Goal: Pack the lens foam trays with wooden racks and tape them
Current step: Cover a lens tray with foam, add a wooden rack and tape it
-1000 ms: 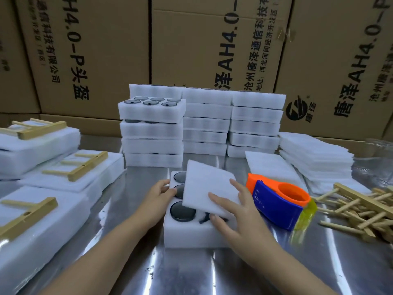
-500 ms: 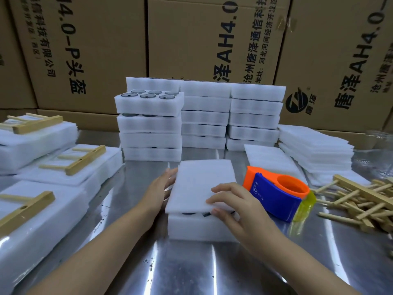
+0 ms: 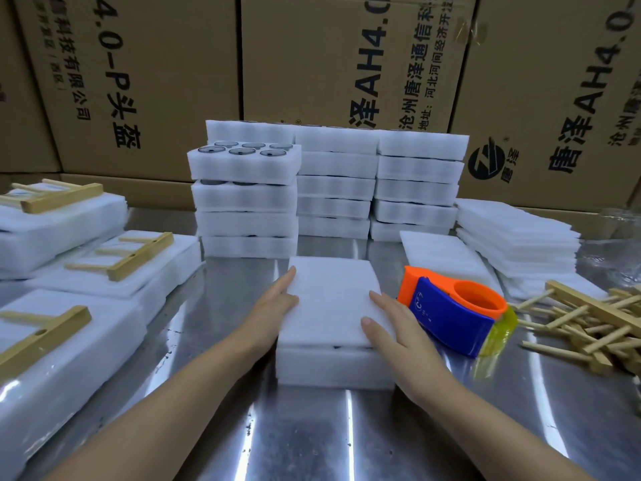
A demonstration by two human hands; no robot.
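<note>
A white foam tray (image 3: 333, 368) lies on the steel table in front of me, with a thin white foam sheet (image 3: 329, 300) lying flat over its top and hiding the lenses. My left hand (image 3: 274, 303) rests with straight fingers against the sheet's left edge. My right hand (image 3: 392, 328) lies flat on the sheet's right side, fingers straight. An orange and blue tape dispenser (image 3: 451, 310) stands just right of the tray. Loose wooden racks (image 3: 596, 321) are piled at the right.
Stacks of foam lens trays (image 3: 329, 189) stand behind the tray. Thin foam sheets (image 3: 516, 237) are stacked at back right. Finished packs topped with wooden racks (image 3: 114, 262) fill the left side. Cardboard boxes (image 3: 312, 64) wall off the back.
The foam sheet, tilted over the open tray a second ago, now lies flat and squared on it. Both hands have flattened along its sides.
</note>
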